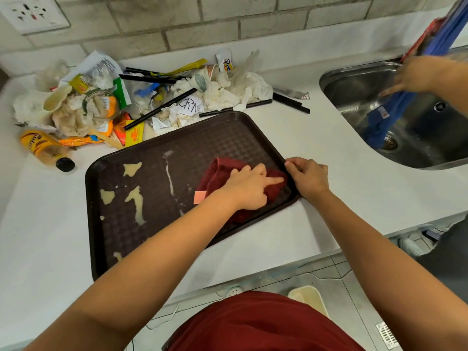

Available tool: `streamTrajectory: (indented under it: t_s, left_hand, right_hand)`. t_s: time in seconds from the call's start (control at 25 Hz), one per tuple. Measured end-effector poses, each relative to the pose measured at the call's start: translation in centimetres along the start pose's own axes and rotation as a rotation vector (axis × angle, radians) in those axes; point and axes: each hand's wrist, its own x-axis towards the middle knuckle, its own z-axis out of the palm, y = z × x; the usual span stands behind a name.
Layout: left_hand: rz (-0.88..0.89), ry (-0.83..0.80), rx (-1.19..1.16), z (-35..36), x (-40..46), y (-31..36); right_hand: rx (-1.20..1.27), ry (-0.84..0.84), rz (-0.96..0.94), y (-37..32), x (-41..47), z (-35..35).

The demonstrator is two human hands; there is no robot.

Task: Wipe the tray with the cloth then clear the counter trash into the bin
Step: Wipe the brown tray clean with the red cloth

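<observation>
A dark brown tray [157, 249] lies on the white counter, smeared with pale spills on its left half. A dark red cloth [222, 171] sits on the tray's right part, with a small pink tag beside it. My left hand [249, 187] presses flat on the cloth, index finger stretched toward the right rim. My right hand [307, 177] grips the tray's right edge, fingers curled over the rim. A heap of trash [141, 95] (crumpled tissues, wrappers, black straws, paper cups) lies behind the tray. The bin is hidden from view.
A fallen yellow bottle [45, 149] with a black cap lies left of the tray. At the right is a steel sink [359, 89], where another person's hand [417, 77] holds a blue cloth. A wall socket [30, 13] is at the top left. The counter edge runs below the tray.
</observation>
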Motion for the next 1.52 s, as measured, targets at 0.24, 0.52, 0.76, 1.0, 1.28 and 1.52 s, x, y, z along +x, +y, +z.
streamTrajectory:
  t_s: [0.24,0.52,0.76,1.0,1.28,1.52]
  left_hand:
    - [0.107,-0.155,-0.054,-0.2,-1.3,-0.4]
    - [-0.142,0.119,-0.326,-4.2,-0.1,-2.7]
    - [-0.379,0.046,-0.137,-3.7,3.8,-2.5]
    - [-0.068,-0.07,-0.087,-2.4,2.7,-0.5]
    - [0.112,-0.155,-0.055,-0.8,-3.3,-1.0]
    - [0.04,-0.186,-0.05,-0.1,-6.9,-3.8]
  right_hand:
    - [0.01,0.055,0.033,-0.2,0.1,0.3]
    - [0.08,0.029,0.028,-0.1,-0.1,0.1]
    - [0.075,0.006,0.052,0.1,0.0,0.2]
    - [0.021,0.034,0.008,-0.2,0.0,0.3]
    - [0.038,0.067,0.038,-0.4,-0.1,0.2]
    - [0.023,0.069,0.025,-0.4,-0.1,0.2]
